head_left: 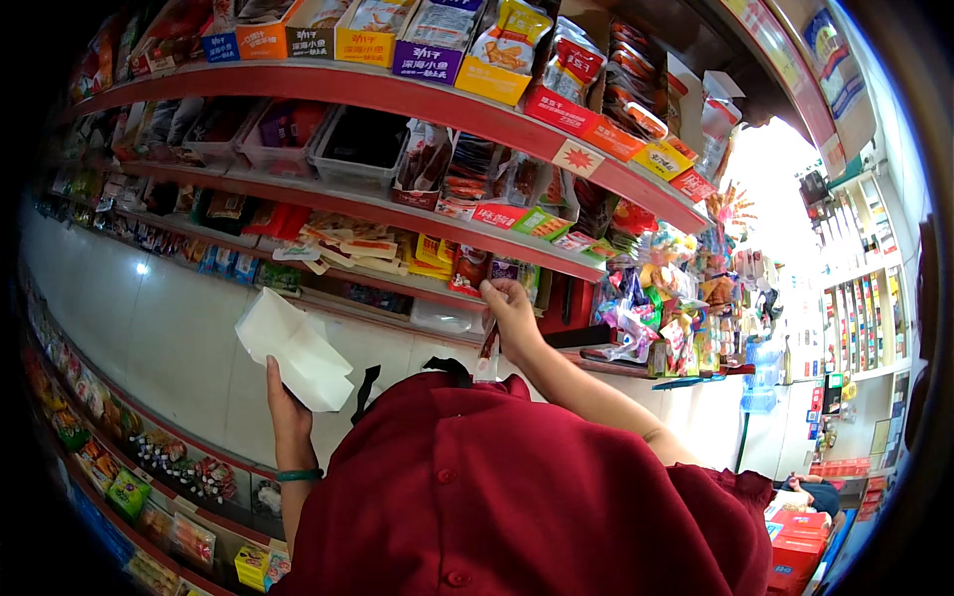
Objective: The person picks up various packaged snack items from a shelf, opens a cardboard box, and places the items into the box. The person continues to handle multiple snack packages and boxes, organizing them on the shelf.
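Note:
My left hand (286, 405), with a green bangle at the wrist, grips an open white cardboard box (295, 350) by its lower side. The box is tilted over the aisle floor, and its inside cannot be made out. My right hand (514, 316) is raised in front of the lower shelf, its thumb and forefinger pinched together. From beneath these fingers hangs a narrow packet (487, 355), partly clear and partly dark red. Just beyond the fingers, a red snack packet (469, 268) stands on the shelf beside yellow packets (430, 255).
Red-edged shelves (397, 84) of boxed snacks curve across the front. A clear plastic bin (360, 149) sits on the middle one. Another low shelf (199, 502) runs along the left. Bagged goods (636, 308) crowd the right end. Red cartons (798, 546) and a seated person (817, 492) are at lower right.

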Available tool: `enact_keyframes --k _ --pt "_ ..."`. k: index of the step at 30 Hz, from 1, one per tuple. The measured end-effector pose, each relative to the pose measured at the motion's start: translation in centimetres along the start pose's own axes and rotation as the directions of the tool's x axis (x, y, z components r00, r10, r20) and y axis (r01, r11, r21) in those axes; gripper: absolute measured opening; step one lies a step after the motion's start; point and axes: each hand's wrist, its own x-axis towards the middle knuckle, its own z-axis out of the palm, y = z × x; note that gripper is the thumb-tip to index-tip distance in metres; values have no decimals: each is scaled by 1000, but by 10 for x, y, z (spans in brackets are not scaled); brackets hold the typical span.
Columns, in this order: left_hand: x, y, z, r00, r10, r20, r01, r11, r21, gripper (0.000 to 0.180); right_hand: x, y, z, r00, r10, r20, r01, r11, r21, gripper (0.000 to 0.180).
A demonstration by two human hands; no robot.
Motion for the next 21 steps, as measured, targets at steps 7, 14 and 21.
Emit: enact_keyframes --k 7,14,21 --pt "2 3 10 1000 -4 11 4 999 47 63 -38 -22 -6 989 38 140 -64 981 185 68" --pt "-4 5 11 1000 -12 11 11 998 64 65 -42 -3 -27 833 185 521 -377 880 290 31" --pt "-6 3 5 1000 -23 -18 24 997 71 65 -57 10 -32 788 232 570 -344 934 96 21"
